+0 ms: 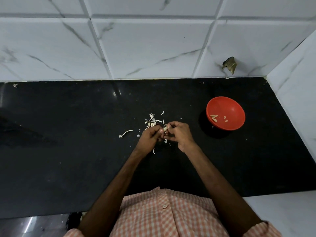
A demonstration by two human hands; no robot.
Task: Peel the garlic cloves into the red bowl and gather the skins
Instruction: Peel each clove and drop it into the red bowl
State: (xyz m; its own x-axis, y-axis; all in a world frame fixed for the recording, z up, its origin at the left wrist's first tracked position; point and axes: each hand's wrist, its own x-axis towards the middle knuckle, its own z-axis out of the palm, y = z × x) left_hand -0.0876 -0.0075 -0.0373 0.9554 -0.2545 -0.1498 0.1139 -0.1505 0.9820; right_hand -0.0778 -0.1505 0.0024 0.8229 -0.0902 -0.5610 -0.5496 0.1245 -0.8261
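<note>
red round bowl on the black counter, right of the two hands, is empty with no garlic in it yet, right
Not empty. The head view shows the round red bowl holding several pale peeled garlic cloves. The rest stands: it sits on the black stone counter, to the right of the left hand and right hand.

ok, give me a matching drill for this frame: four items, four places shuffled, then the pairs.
Items:
1 clove being peeled
2 peeled cloves
3 skins pile
4 dry leaf

Places:
a on the tiled wall
b inside the red bowl
c loose on the black counter
d pinched between left hand and right hand

Pairs: 1-d, 2-b, 3-c, 4-a
</note>
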